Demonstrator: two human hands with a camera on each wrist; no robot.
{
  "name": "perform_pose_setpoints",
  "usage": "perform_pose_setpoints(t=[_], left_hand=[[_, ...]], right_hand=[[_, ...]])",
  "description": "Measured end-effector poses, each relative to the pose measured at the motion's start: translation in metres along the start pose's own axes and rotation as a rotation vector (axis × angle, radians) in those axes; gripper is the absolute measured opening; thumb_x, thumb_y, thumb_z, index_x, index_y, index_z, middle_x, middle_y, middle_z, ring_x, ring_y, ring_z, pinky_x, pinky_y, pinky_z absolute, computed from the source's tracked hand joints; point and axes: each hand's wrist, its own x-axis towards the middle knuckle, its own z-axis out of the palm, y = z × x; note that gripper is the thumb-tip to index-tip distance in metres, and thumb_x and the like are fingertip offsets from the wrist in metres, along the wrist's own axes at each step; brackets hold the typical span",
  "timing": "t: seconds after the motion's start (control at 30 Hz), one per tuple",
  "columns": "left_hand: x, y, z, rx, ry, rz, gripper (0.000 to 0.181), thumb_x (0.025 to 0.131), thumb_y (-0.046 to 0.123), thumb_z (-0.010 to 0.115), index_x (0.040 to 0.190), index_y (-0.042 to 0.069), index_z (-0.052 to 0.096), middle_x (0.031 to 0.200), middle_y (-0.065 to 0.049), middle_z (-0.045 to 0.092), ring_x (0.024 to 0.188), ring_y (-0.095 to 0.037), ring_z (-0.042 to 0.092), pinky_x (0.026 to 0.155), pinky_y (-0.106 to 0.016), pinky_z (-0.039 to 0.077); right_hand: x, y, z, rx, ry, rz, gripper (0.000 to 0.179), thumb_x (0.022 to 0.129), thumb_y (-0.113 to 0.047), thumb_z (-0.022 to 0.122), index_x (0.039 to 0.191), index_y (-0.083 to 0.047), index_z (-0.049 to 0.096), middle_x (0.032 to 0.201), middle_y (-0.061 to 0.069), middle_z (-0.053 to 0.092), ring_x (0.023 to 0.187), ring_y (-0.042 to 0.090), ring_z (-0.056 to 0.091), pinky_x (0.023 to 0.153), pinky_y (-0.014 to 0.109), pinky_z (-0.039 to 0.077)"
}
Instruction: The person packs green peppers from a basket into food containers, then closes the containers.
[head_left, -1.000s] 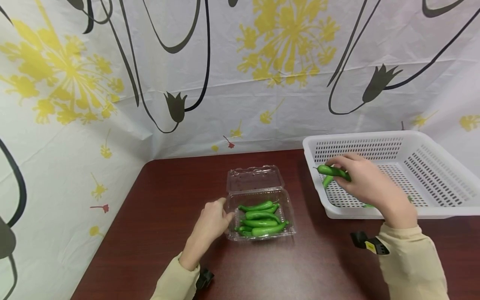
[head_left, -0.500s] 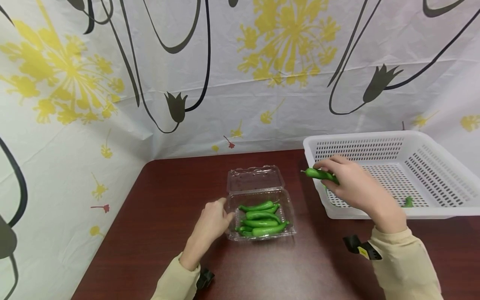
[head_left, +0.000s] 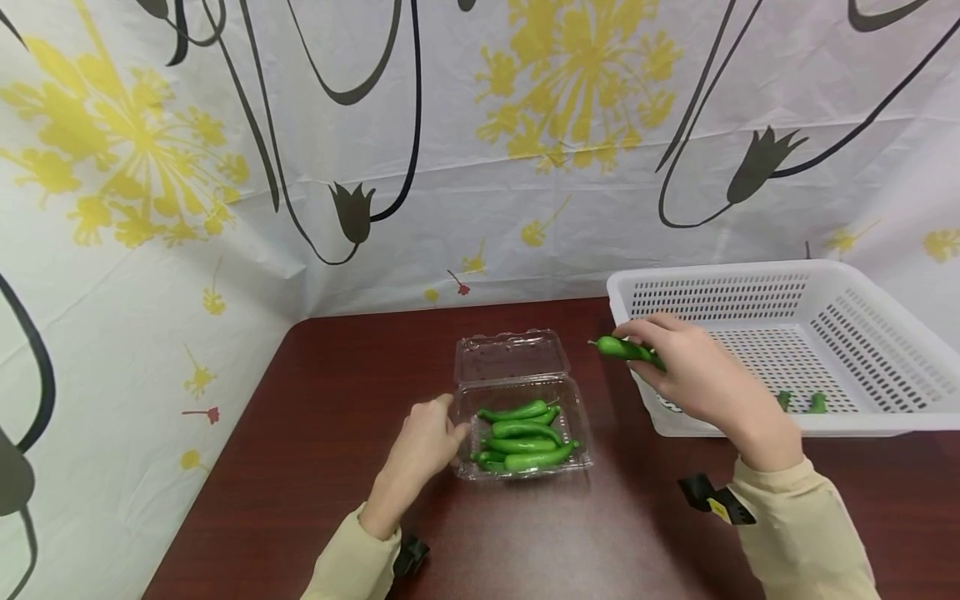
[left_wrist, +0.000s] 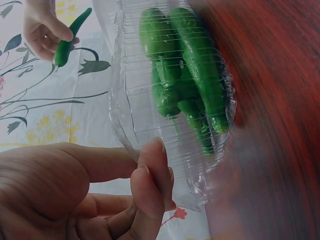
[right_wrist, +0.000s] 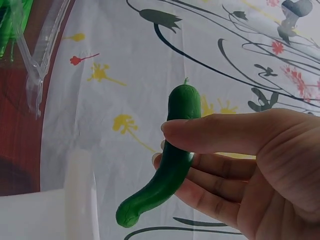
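Observation:
Between the thumb and fingers of my right hand (head_left: pixel 693 371) is a curved green chili pepper (right_wrist: pixel 181 142), held above the left rim of the white plastic basket (head_left: pixel 750 423). Left of it on the table, a clear plastic clamshell container (head_left: pixel 517 390) stands with its lid (head_left: pixel 512 358) tipped back. Several green chili peppers (head_left: pixel 528 460) lie side by side in its base. My left hand (head_left: pixel 422 446) pinches the container's left edge; its curled fingertips (left_wrist: pixel 154 160) show against the plastic in the left wrist view.
Inside the basket, two more green peppers (head_left: pixel 817 403) show near the front wall, partly hidden. The dark red table (head_left: pixel 360 358) ends at a patterned white sheet (head_left: pixel 450 225) hanging behind and at the left.
My right hand has moved left with its pepper, from over the basket's inside to its left rim, uncovering peppers near the front wall. My left hand and the container have stayed put.

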Motion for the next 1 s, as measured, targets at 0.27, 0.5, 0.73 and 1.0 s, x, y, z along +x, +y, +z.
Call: perform_pose_setpoints(t=[0.27, 0.5, 0.73, 1.0], left_hand=[[0.000, 0.000, 0.000, 0.003, 0.011, 0.011, 0.049, 0.092, 0.009, 0.071, 0.133, -0.013, 0.054, 0.053, 0.005, 0.054, 0.045, -0.008, 0.054, 0.061, -0.034, 0.051], [0.000, 0.000, 0.000, -0.008, 0.002, 0.011, 0.050, 0.093, 0.009, 0.070, 0.135, -0.013, 0.053, 0.053, 0.005, 0.055, 0.044, -0.007, 0.055, 0.065, -0.036, 0.053], [0.000, 0.000, 0.000, -0.012, -0.001, 0.008, 0.050, 0.093, 0.009, 0.070, 0.135, -0.013, 0.053, 0.053, 0.005, 0.055, 0.044, -0.007, 0.056, 0.065, -0.037, 0.054], [-0.001, 0.000, 0.000, -0.008, 0.003, 0.005, 0.050, 0.093, 0.008, 0.070, 0.134, -0.013, 0.053, 0.053, 0.005, 0.055, 0.044, -0.007, 0.056, 0.061, -0.034, 0.052]], right_hand=[[0.001, -0.005, 0.003, 0.007, 0.026, -0.029, 0.031, 0.081, 0.003, 0.080, 0.108, -0.007, 0.068, 0.096, 0.005, 0.065, 0.079, 0.023, 0.064, 0.070, 0.048, 0.053], [0.003, -0.011, 0.007, 0.021, 0.045, -0.059, 0.032, 0.081, 0.006, 0.079, 0.107, -0.008, 0.067, 0.093, 0.002, 0.064, 0.079, 0.020, 0.064, 0.070, 0.044, 0.053], [0.006, -0.018, 0.011, 0.019, 0.016, -0.065, 0.031, 0.083, 0.004, 0.078, 0.109, -0.008, 0.067, 0.096, 0.004, 0.064, 0.079, 0.020, 0.063, 0.070, 0.044, 0.053], [0.008, -0.025, 0.021, 0.012, 0.033, -0.101, 0.031, 0.084, 0.004, 0.077, 0.111, -0.008, 0.067, 0.100, 0.005, 0.062, 0.083, 0.024, 0.064, 0.070, 0.046, 0.053]])
